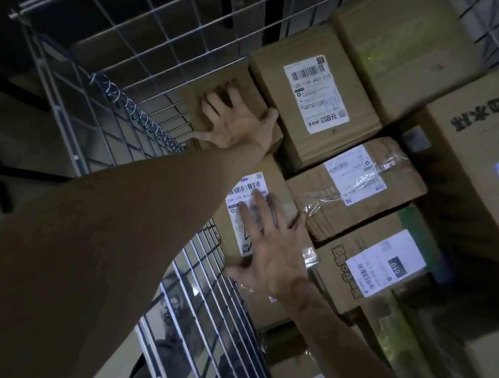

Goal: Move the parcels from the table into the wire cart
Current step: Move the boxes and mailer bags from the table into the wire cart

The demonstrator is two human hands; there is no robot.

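Note:
I look down into the wire cart [108, 62], packed with cardboard parcels. My left hand [236, 120] lies flat with spread fingers on a small brown box [246, 85] in the cart's far left corner. My right hand [270, 245] presses flat on a labelled box [277, 173] just nearer, against the cart's left wire wall, its fingers over the white barcode label [243, 194]. Neither hand grips anything.
Further labelled boxes fill the cart: one with a large white label [315, 94], a taped one [355, 180], a printed one [384, 262] and a tall carton [475, 143] at right. The wire side wall [205, 321] runs below my arms.

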